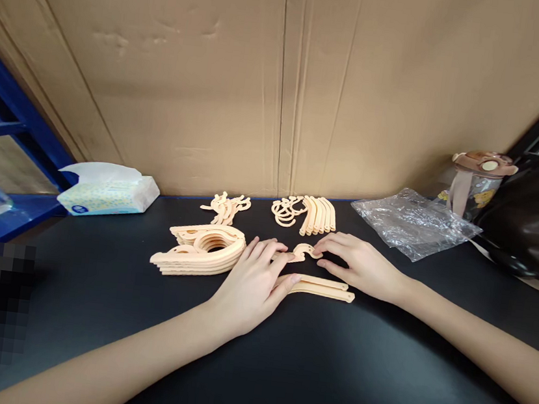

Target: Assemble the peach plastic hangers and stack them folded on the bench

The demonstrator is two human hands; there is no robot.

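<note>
A cream plastic hanger hook [303,251] lies between my two hands in the middle of the table. My left hand [253,285] has its fingers closed on the hook's near-left end, with its thumb resting over two long curved hanger arms [325,290]. The far ends of these arms lie beneath that hand, out of sight. From the right, my right hand [359,264] pinches the curved end of the hook between bent fingertips and thumb. Just left of my left hand sits a stack of folded cream hangers [201,258], several layers high.
Farther back lie loose hook pieces [227,208], more curved hooks [286,210] and a row of hanger arms [317,216]. A tissue pack [108,194] stands at left. Clear plastic bag [414,223], drinking bottle [481,179] and dark bag [538,215] are at right. Cardboard [191,74] walls the back.
</note>
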